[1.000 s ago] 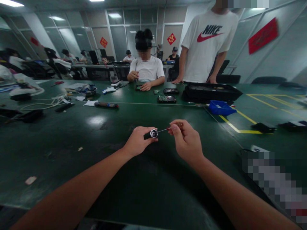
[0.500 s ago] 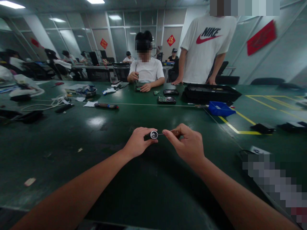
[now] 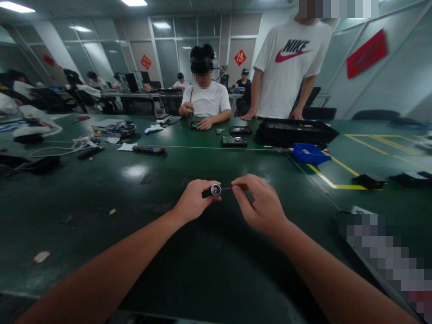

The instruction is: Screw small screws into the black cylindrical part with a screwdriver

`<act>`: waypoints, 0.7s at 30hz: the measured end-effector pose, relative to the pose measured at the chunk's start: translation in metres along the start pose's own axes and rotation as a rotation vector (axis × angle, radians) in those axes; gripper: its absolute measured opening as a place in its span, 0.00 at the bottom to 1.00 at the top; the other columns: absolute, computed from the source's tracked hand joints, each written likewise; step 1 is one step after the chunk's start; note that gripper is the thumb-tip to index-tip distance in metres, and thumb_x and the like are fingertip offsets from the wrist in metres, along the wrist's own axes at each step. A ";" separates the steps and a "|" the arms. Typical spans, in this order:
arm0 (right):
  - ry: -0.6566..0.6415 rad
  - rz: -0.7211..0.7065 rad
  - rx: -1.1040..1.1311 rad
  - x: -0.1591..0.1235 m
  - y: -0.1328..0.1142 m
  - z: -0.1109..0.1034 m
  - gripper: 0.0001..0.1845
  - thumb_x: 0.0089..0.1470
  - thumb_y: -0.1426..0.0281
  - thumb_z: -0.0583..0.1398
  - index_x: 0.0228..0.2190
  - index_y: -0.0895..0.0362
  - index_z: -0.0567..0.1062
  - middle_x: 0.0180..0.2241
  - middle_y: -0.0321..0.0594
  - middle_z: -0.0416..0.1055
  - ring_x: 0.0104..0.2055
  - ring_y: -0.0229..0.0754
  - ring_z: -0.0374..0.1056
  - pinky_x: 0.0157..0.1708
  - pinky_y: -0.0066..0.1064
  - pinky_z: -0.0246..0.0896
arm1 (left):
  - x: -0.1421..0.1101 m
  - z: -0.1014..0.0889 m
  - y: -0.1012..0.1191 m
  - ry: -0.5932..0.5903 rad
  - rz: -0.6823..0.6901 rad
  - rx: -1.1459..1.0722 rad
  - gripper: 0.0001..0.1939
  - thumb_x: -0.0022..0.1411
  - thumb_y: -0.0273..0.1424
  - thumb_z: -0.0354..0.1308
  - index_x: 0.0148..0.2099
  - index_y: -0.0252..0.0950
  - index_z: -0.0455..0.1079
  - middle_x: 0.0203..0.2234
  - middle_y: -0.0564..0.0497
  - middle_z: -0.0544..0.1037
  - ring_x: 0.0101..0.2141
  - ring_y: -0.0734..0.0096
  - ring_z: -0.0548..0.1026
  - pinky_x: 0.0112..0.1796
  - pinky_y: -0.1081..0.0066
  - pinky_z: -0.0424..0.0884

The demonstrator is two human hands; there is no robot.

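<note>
Above the green table (image 3: 189,274), my left hand (image 3: 192,201) grips a small dark cylindrical part (image 3: 216,190) between thumb and fingers. Its open end has a silver ring and faces me; the inside is too small to make out. From the right, my right hand (image 3: 261,202) pinches a thin screwdriver (image 3: 227,188) by its dark reddish handle, mostly hidden by the fingers. The metal shaft points left and reaches the ringed end of the part. Whether the tip sits inside it, I cannot tell.
Opposite me a seated person (image 3: 205,101) works on a circuit board; another person (image 3: 292,67) stands to the right. Between us lie hard drives (image 3: 234,141), a black tray (image 3: 297,130), a blue bin (image 3: 310,154) and a pen-like tool (image 3: 149,149). White cables (image 3: 77,145) lie left.
My right hand's fingers have shifted on the screwdriver handle, from curled around it to a straighter pinch nearer the shaft. The left hand and its part stay almost in place.
</note>
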State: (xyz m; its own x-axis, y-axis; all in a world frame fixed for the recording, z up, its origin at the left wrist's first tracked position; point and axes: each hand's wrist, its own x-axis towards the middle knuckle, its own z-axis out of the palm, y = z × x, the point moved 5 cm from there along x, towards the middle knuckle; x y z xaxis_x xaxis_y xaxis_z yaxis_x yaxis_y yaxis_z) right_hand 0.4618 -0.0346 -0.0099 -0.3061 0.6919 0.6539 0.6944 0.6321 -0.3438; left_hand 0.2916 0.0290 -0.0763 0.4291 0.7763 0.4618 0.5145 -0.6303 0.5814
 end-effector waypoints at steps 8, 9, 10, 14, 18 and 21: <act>-0.011 0.101 -0.052 0.000 0.004 0.003 0.14 0.66 0.62 0.54 0.35 0.56 0.76 0.24 0.36 0.73 0.23 0.37 0.66 0.25 0.31 0.57 | 0.000 0.000 0.001 -0.026 0.000 -0.007 0.19 0.61 0.42 0.64 0.53 0.44 0.74 0.46 0.51 0.80 0.46 0.60 0.75 0.50 0.58 0.67; -0.009 0.097 -0.064 0.001 0.004 0.004 0.14 0.66 0.63 0.54 0.37 0.56 0.76 0.25 0.36 0.74 0.23 0.37 0.67 0.26 0.31 0.57 | 0.000 0.000 0.001 -0.024 0.001 -0.008 0.19 0.61 0.42 0.64 0.54 0.43 0.73 0.46 0.51 0.80 0.46 0.60 0.75 0.49 0.59 0.67; -0.008 0.089 -0.068 0.001 0.004 0.004 0.13 0.66 0.65 0.53 0.40 0.56 0.76 0.27 0.37 0.75 0.25 0.38 0.68 0.27 0.32 0.58 | 0.000 0.000 0.001 -0.016 0.001 -0.010 0.20 0.61 0.41 0.65 0.54 0.43 0.73 0.46 0.51 0.80 0.46 0.60 0.75 0.49 0.59 0.67; -0.023 0.050 -0.008 0.000 0.002 0.003 0.14 0.65 0.69 0.52 0.48 0.57 0.73 0.35 0.43 0.77 0.34 0.42 0.72 0.34 0.35 0.63 | 0.000 -0.001 0.000 0.014 -0.011 -0.017 0.20 0.60 0.39 0.66 0.54 0.43 0.73 0.45 0.52 0.80 0.45 0.61 0.75 0.47 0.60 0.68; -0.005 0.057 0.091 -0.003 0.003 0.004 0.15 0.65 0.68 0.52 0.49 0.55 0.73 0.36 0.42 0.76 0.36 0.43 0.72 0.36 0.37 0.64 | -0.001 0.001 0.001 -0.005 -0.008 -0.015 0.19 0.60 0.39 0.66 0.53 0.43 0.74 0.44 0.52 0.81 0.44 0.61 0.76 0.47 0.60 0.68; 0.086 0.226 0.249 -0.004 0.014 0.006 0.13 0.64 0.65 0.55 0.48 0.55 0.72 0.34 0.41 0.76 0.35 0.43 0.73 0.35 0.36 0.66 | -0.001 -0.001 0.000 0.015 -0.026 -0.004 0.19 0.59 0.37 0.67 0.53 0.44 0.74 0.44 0.52 0.81 0.44 0.61 0.76 0.48 0.59 0.68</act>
State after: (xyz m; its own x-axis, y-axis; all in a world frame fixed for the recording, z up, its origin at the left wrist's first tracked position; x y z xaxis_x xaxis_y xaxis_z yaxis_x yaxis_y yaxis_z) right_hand 0.4690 -0.0262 -0.0220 -0.0990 0.7990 0.5932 0.5553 0.5390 -0.6333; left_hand 0.2906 0.0281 -0.0758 0.4043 0.7925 0.4565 0.5225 -0.6098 0.5959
